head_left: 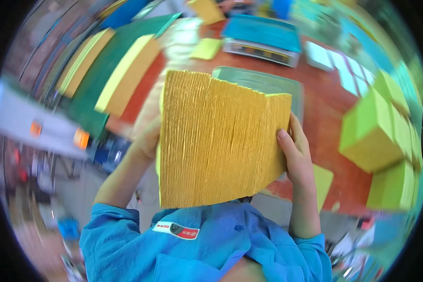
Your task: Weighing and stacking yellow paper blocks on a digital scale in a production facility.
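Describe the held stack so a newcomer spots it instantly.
Find the red table, then the centre of the view, where the left hand and right hand hold up a thick stack. Its golden, finely ridged side faces the camera. Being held, with an uneven top edge, sets it apart from the yellow-green blocks on the table's right.

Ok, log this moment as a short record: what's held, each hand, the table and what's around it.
held: thick golden sheet stack, its top edge uneven
left hand: holds the stack's left side, fingers hidden
right hand: holds the right side, thumb in front
table: red
beyond: blue-topped device
right: piled yellow-green blocks
left: two long stacks by a green surface
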Demonstrator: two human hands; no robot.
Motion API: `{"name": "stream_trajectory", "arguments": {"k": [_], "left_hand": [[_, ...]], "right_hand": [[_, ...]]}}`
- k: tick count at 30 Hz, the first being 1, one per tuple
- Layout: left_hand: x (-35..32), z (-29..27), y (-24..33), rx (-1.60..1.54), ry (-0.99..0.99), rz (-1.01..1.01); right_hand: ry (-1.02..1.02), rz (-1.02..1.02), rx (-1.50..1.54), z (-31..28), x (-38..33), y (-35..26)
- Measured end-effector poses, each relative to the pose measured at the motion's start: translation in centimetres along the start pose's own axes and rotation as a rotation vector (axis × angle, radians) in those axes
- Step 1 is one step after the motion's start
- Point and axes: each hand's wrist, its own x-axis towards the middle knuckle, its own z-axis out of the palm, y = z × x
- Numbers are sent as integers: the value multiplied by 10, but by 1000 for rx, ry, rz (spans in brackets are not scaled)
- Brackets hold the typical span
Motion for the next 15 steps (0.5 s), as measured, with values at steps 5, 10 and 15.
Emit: {"name": "stream_trajectory", "arguments": {"k": [5,10,15], "left_hand": [[-78,-56,-18,-299,203,193],[-75,-153,-17,-469,346,406],[-17,-286,-36,-436,482,509]], "right_hand": [[-316,23,-416,100,54,47],[-459,-163,-638,201,128,93],[-391,-40,-922,251,192,150]]}}
